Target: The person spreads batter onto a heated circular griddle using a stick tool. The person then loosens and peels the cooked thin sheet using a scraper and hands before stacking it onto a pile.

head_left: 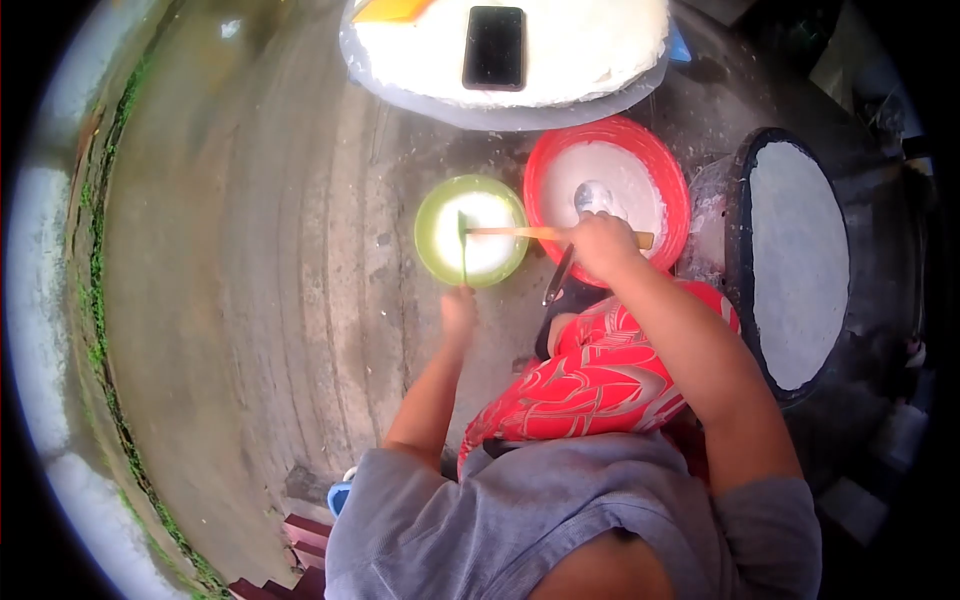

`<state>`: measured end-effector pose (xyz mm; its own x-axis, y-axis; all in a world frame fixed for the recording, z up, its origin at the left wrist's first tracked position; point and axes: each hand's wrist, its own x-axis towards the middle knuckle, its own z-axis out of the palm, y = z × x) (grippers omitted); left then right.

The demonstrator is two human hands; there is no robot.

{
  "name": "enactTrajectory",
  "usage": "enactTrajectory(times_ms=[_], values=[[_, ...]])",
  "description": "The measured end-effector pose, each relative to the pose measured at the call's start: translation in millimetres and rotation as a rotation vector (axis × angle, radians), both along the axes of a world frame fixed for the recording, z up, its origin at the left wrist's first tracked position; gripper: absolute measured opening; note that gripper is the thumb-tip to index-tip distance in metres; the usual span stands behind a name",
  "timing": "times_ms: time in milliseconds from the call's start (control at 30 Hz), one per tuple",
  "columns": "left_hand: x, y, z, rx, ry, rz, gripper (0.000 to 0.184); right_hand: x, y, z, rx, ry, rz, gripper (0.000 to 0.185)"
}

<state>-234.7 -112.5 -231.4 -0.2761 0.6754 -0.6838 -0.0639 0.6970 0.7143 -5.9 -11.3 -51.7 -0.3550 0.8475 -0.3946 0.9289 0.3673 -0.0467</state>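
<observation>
My right hand (603, 245) is closed around a flat wooden stick (500, 231) whose far end reaches over a green bowl (426, 235) of white liquid. Beneath that hand, a metal ladle (592, 197) rests with its scoop in a red basin (680, 190) of whitish batter. Its handle slants out over the rim; whether my fingers touch it I cannot tell. My left hand (458, 310), blurred by motion, grips the lower end of a thin green utensil (463, 262). The utensil's upper part lies over the green bowl and meets the stick's tip.
Ahead, a large round tray (440, 112) carries a white sheet-like pile, with a black phone (494, 48) and an orange piece (392, 9) on top. To the right stands a dark-rimmed round surface (800, 265), pale grey. Concrete floor (220, 300) stretches left.
</observation>
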Motion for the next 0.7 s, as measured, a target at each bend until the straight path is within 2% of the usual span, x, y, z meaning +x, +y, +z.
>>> enactTrajectory(times_ms=[67,100,133,167,200,233,267,400,467,533,567,600,667,700], values=[[-16,11,-23,-0.089,0.084,-0.038,0.033,3,2,23,0.024,-0.012,-0.001,0.024],[-27,9,-52,-0.017,0.260,-0.142,0.033,4,2,42,-0.039,0.009,-0.104,0.022],[-30,11,-54,0.053,0.437,-0.248,0.033,4,2,59,-0.103,0.032,-0.210,0.021],[-31,9,-56,0.053,0.437,-0.250,0.033,5,4,74,-0.156,0.032,-0.274,0.020],[-25,13,-17,0.021,0.586,-0.361,0.031,10,1,73,-0.158,0.034,-0.276,0.020],[-21,16,15,-0.011,0.736,-0.472,0.031,18,-3,70,-0.238,0.143,-0.297,0.020],[-19,16,28,-0.013,0.741,-0.475,0.031,22,-6,67,-0.319,0.254,-0.317,0.020],[-19,5,50,-0.023,0.817,-0.549,0.029,19,-8,32,-0.311,0.288,-0.297,0.022],[-17,-5,53,0.003,0.823,-0.556,0.028,13,4,31,-0.187,0.110,-0.370,0.024],[-17,-17,52,0.198,0.838,-0.411,0.024,17,8,26,-0.150,0.061,-0.301,0.024],[-21,-23,38,0.343,0.837,-0.429,0.025,15,9,35,-0.165,0.054,-0.279,0.025],[-20,-21,38,0.344,0.840,-0.428,0.025,13,10,43,-0.178,0.046,-0.255,0.025],[-12,-17,37,0.102,0.117,-0.133,0.028,11,10,48,-0.164,0.065,-0.227,0.022],[-9,-11,41,0.055,-0.017,-0.111,0.031,11,9,52,-0.151,0.082,-0.202,0.021]])
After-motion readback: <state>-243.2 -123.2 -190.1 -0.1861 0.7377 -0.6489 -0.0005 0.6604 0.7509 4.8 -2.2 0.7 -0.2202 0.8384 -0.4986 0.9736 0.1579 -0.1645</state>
